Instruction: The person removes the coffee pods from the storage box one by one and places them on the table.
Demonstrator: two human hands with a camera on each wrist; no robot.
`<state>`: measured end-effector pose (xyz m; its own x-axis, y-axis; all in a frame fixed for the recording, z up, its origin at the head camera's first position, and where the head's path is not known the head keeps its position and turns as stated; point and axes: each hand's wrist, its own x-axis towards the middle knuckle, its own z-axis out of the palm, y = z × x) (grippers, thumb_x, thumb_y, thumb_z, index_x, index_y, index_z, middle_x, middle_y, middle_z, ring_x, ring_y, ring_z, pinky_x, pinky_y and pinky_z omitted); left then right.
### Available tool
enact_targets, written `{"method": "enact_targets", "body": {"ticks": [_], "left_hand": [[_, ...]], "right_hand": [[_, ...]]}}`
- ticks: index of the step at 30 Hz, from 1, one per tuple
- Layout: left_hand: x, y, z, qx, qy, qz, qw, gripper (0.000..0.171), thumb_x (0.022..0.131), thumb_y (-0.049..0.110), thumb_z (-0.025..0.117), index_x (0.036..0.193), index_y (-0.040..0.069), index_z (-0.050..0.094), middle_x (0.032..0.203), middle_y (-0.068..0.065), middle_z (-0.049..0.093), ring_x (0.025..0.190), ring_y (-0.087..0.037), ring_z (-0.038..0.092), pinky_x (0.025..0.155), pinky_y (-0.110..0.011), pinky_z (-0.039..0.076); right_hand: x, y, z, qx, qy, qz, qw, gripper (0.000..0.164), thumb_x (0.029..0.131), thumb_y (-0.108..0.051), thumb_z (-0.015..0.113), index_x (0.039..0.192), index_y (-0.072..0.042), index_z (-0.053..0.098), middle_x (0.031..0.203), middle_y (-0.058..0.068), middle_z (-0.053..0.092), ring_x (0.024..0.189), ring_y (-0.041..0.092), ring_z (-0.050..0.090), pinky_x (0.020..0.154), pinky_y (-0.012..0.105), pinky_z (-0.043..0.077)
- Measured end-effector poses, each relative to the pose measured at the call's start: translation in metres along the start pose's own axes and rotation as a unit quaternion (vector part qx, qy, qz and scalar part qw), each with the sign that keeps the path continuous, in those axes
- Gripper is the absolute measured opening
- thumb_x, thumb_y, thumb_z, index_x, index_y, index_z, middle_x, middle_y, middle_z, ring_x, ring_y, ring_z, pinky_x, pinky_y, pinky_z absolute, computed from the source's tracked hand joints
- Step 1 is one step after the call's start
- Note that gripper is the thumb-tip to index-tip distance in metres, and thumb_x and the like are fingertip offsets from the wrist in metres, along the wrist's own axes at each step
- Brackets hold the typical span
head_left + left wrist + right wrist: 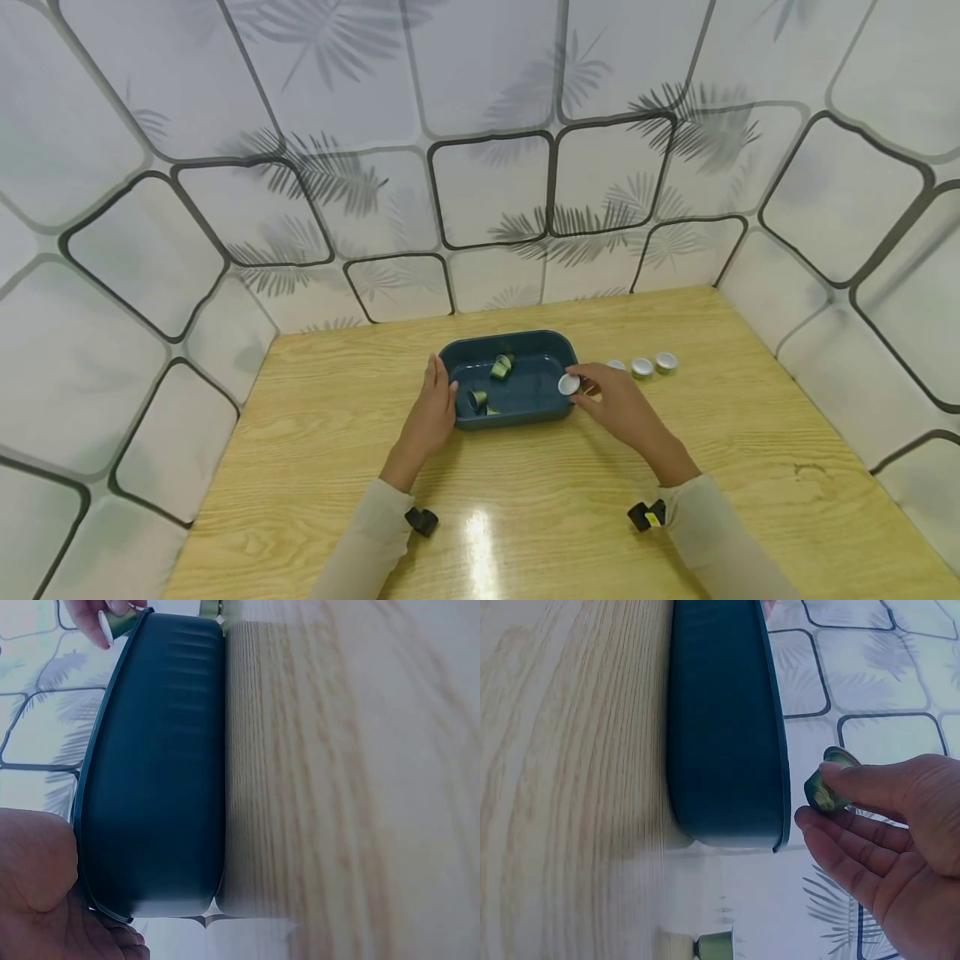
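Observation:
A dark blue rectangular tray [510, 421] sits on the table. My left hand [432, 408] lies against the tray's left end with its fingers fairly straight, the thumb by the rim; the left wrist view has this hand [34, 877] at the tray's near corner. Between thumb and fingers, my right hand [618, 404] pinches a green coffee capsule [829, 787], its pale lid [568, 384] facing up toward the head camera. That capsule is at the tray's right rim. Inside the tray lie several green capsules, among them one at the front left [477, 400] and one farther back [501, 367].
Right of the tray, a row of upright capsules stands on the wooden table [337, 417]: one partly behind my right hand [616, 365], a middle one [642, 367] and an outer one [666, 362]. Patterned cloth walls [495, 192] enclose the table at the back and sides.

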<state>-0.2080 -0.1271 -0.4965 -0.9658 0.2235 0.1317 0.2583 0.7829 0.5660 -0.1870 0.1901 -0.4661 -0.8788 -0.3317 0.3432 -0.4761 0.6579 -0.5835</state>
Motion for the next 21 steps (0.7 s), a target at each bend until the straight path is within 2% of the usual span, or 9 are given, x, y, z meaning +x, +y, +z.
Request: {"method": "enact_targets", "body": {"ticks": [4, 13, 21], "left_hand": [[0.000, 0.000, 0.000, 0.000, 0.000, 0.002, 1.0000, 0.060, 0.113, 0.021, 0.034, 0.157, -0.012, 0.010, 0.166, -0.028, 0.001, 0.151, -0.041, 0.020, 0.116, -0.051, 0.032], [0.000, -0.003, 0.000, -0.003, -0.003, 0.000, 1.0000, 0.060, 0.113, 0.020, 0.035, 0.158, -0.012, 0.009, 0.166, -0.027, 0.000, 0.151, -0.041, 0.020, 0.116, -0.052, 0.032], [0.001, -0.004, 0.000, -0.009, -0.007, -0.002, 0.9999, 0.061, 0.113, 0.020, 0.035, 0.158, -0.011, 0.008, 0.166, -0.027, 0.000, 0.151, -0.040, 0.020, 0.116, -0.051, 0.032]], "right_hand": [[-0.004, 0.007, -0.003, 0.007, 0.013, 0.006, 1.000, 0.044, 0.087, 0.000, 0.079, 0.129, 0.001, 0.066, 0.114, 0.014, 0.071, 0.092, 0.025, 0.071, 0.076, 0.039, 0.059], [-0.014, 0.021, -0.012, 0.011, 0.078, 0.006, 0.997, 0.044, 0.082, 0.003, 0.081, 0.124, 0.001, 0.069, 0.109, 0.013, 0.073, 0.090, 0.025, 0.070, 0.068, 0.039, 0.059], [-0.020, 0.040, -0.022, 0.005, 0.112, 0.027, 0.993, 0.044, 0.081, 0.006, 0.082, 0.123, 0.005, 0.068, 0.106, 0.020, 0.073, 0.088, 0.031, 0.072, 0.070, 0.031, 0.060]]}}
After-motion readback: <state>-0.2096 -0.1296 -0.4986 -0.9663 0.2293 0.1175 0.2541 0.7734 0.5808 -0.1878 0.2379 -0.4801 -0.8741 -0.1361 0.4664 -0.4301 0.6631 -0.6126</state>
